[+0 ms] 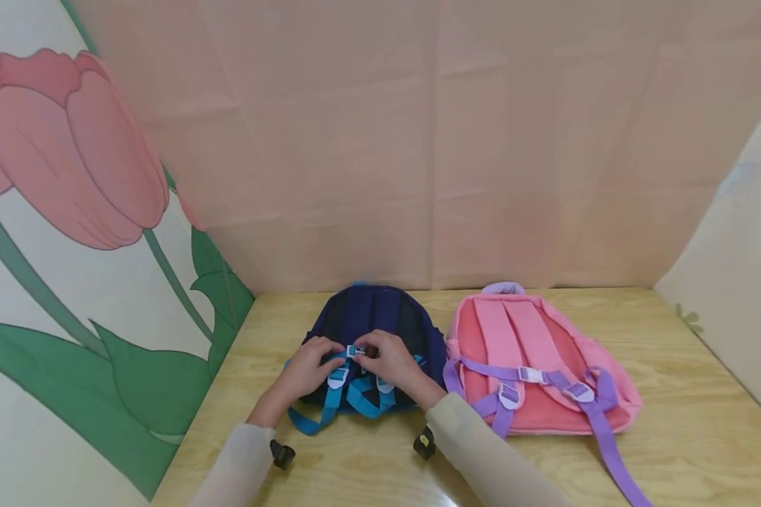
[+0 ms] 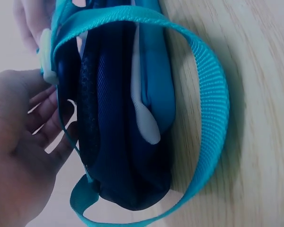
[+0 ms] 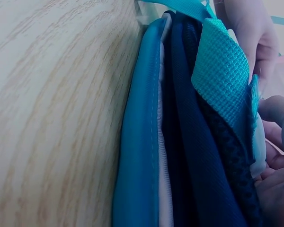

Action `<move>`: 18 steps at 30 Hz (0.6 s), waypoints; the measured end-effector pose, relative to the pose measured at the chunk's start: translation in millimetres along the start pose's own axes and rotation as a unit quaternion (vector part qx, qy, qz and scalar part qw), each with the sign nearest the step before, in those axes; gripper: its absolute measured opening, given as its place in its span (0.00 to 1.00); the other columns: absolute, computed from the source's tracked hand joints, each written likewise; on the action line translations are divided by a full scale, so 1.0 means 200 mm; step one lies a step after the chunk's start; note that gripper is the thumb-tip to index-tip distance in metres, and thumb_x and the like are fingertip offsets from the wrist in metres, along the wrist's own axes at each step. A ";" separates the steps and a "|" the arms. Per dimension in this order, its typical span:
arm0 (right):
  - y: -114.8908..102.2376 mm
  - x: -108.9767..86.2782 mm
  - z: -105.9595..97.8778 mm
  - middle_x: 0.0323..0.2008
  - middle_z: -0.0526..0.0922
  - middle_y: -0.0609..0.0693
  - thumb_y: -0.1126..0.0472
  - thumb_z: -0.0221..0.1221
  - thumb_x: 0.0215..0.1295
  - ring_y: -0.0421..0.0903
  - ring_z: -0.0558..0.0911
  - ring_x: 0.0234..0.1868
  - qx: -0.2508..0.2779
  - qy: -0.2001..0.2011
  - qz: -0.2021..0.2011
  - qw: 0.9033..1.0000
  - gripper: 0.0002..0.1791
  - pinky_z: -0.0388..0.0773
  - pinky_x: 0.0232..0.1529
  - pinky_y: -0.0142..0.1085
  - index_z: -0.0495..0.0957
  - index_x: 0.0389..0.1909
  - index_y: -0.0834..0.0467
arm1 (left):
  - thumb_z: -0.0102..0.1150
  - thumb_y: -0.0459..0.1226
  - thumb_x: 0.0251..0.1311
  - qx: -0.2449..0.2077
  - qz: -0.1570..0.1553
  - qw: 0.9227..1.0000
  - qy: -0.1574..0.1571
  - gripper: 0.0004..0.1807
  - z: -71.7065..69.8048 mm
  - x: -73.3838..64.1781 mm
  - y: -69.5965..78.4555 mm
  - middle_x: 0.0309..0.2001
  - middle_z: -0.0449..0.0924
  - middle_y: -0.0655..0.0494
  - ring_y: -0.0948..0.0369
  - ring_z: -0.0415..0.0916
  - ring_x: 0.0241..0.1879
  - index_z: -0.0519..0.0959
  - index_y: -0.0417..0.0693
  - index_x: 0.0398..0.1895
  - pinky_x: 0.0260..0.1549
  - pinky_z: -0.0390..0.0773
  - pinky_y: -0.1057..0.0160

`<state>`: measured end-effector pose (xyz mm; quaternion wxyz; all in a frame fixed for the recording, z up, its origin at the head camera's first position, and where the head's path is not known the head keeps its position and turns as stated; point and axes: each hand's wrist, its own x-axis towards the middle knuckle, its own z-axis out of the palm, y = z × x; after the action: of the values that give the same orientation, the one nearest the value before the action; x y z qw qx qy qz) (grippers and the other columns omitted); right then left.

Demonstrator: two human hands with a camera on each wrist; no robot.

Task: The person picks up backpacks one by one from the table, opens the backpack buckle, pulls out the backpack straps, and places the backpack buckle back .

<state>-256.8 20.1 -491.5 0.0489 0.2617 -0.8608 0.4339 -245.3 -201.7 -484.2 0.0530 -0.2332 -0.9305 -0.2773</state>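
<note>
Find, at left, left hand [image 1: 306, 370] pinching one side of white buckle [image 1: 353, 351] over navy backpack [image 1: 374, 310], toward far side of wooden table [image 1: 704, 408]. Note right hand [image 1: 390, 358] pinching same buckle from right. Record, farther right, pink backpack [image 1: 533, 331] lying just beside.

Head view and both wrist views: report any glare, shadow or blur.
Head view: soft light, a white glare patch on the table near the bottom edge; left wrist view: bluish cast, dim left hand, pale washed-out background, soft shadow beside the blue strap; right wrist view: bluish too, strap weave fairly crisp, table grain softly smeared.
</note>
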 end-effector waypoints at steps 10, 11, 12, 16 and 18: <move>-0.02 0.00 0.00 0.35 0.80 0.46 0.59 0.67 0.67 0.40 0.78 0.34 -0.011 -0.013 0.005 1.000 0.10 0.76 0.33 0.29 0.85 0.47 0.55 | 0.62 0.37 0.70 -0.015 0.008 1.000 0.013 0.10 0.03 0.00 0.00 0.47 0.82 0.55 0.56 0.76 0.50 0.83 0.46 0.50 0.52 0.78 0.51; -0.02 0.00 -0.01 0.35 0.80 0.46 0.59 0.67 0.67 0.40 0.78 0.34 -0.013 -0.017 0.005 1.000 0.10 0.76 0.33 0.29 0.85 0.47 0.55 | 0.62 0.37 0.69 -0.016 0.010 1.000 0.015 0.10 0.03 0.00 0.00 0.47 0.82 0.55 0.56 0.76 0.50 0.83 0.46 0.50 0.52 0.77 0.51; -0.02 0.00 -0.01 0.35 0.80 0.46 0.59 0.67 0.67 0.40 0.78 0.35 -0.013 -0.019 0.005 1.000 0.10 0.76 0.33 0.29 0.85 0.47 0.56 | 0.62 0.37 0.69 -0.018 0.012 1.000 0.017 0.09 0.03 0.00 0.01 0.47 0.82 0.54 0.56 0.75 0.50 0.83 0.46 0.50 0.52 0.77 0.51; -0.02 0.00 -0.01 0.36 0.80 0.46 0.58 0.66 0.68 0.40 0.78 0.35 -0.019 -0.027 0.006 0.999 0.10 0.77 0.34 0.29 0.84 0.48 0.55 | 0.63 0.36 0.69 -0.024 0.017 0.999 0.019 0.09 0.03 0.01 0.02 0.47 0.82 0.54 0.56 0.75 0.50 0.83 0.45 0.50 0.51 0.77 0.51; -0.02 0.01 -0.01 0.36 0.80 0.46 0.58 0.66 0.68 0.40 0.78 0.35 -0.021 -0.026 0.007 0.999 0.10 0.76 0.34 0.29 0.85 0.47 0.55 | 0.62 0.36 0.69 -0.025 0.022 0.999 0.019 0.10 0.03 0.01 0.02 0.47 0.82 0.53 0.56 0.75 0.50 0.82 0.45 0.50 0.51 0.77 0.52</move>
<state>-256.4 19.4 -487.5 0.0287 0.2656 -0.8724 0.4093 -245.1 -194.7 -485.7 0.0711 -0.2494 -0.9168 -0.3036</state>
